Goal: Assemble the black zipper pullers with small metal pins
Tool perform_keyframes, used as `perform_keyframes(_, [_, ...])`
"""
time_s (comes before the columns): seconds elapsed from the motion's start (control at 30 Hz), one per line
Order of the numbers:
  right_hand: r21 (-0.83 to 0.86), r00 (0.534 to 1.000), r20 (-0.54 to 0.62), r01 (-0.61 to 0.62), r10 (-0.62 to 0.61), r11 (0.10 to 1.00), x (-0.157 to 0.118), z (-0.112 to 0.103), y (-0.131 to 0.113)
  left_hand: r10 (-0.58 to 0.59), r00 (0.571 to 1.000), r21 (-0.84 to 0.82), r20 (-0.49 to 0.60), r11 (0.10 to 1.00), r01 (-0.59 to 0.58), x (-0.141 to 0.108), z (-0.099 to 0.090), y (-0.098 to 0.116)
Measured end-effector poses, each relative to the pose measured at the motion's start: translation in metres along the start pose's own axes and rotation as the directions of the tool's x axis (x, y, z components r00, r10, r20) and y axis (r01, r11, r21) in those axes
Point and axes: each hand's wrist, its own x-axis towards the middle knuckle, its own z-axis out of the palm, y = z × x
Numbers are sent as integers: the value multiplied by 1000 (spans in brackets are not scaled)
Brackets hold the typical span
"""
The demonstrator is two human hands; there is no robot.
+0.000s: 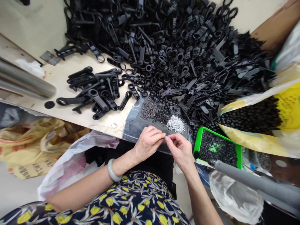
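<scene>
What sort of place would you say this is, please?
Probably a parts-assembly workshop, judging by the heap of black parts, the silvery pins and the green tray of small pieces.

Whatever sits between the fingertips of the left hand (148, 143) and right hand (181, 150) is too small and covered to make out. The top edge cuts off the heap of black parts (150, 47); its lower layers are buried. The left edge crops the metal post (23, 78), the right edge the yellow bag (289, 109). Lettering on the tan sack (28, 150) is too blurred to read.
</scene>
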Motion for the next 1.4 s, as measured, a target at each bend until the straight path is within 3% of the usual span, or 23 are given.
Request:
perform_keyframes(0.17, [-36, 998, -53, 41, -43, 998, -3, 0, -11, 3, 1000, -18, 11, 1000, -3, -2, 0, 0])
perform_keyframes(0.3, [-32, 989, -107, 98, -101, 995, -57, -15, 2, 6, 1000, -33, 2, 999, -6, -2, 0, 0])
perform_keyframes(0.4, [-67, 955, -278, 88, -103, 994, -114, -39, 35, 4, 1000, -48, -14, 999, -5, -2, 1, 0])
perform_keyframes(0.43, [-68, 929, -363, 53, -74, 996, -127, -50, 47, 1, 1000, -51, -19, 999, -2, -2, 1, 0])
perform_keyframes(0.47, [-56, 873, -487, 10, -36, 998, -135, -61, 58, -4, 1000, -51, -21, 999, 3, -2, 1, 0])
perform_keyframes(0.53, [59, 735, -678, 53, 1, 997, -135, -83, 69, -17, 1000, -49, -19, 999, 16, -2, 1, 1])
perform_keyframes(0.57, [144, 693, -721, 132, 12, 981, -127, -92, 68, -25, 1000, -49, -17, 999, 24, -1, 1, 1])
perform_keyframes(0.63, [268, 700, -714, 236, 28, 934, -103, -108, 57, -39, 999, -52, -18, 998, 38, -1, 0, 2])
perform_keyframes(0.73, [289, 739, -672, 315, -43, 904, -65, -115, 28, -55, 998, -76, -22, 996, 53, 0, -1, 3])
perform_keyframes(0.87, [372, 827, -525, 435, -201, 820, -27, -87, -7, -71, 997, -121, -15, 990, 68, 2, -2, 4])
perform_keyframes(0.97, [434, 789, -547, 552, -278, 712, -5, -48, -28, -98, 995, -128, -10, 987, 96, 3, -2, 6])
perform_keyframes(1.1, [495, 780, -537, 599, -320, 629, 17, -6, -47, -107, 994, -138, -4, 985, 105, 4, -3, 7])
perform_keyframes(1.23, [516, 779, -522, 614, -349, 597, 27, 10, -53, -107, 994, -144, -1, 984, 105, 4, -3, 7])
perform_keyframes(1.4, [498, 801, -496, 578, -335, 646, 28, 14, -53, -123, 992, -142, -1, 982, 122, 4, -3, 8])
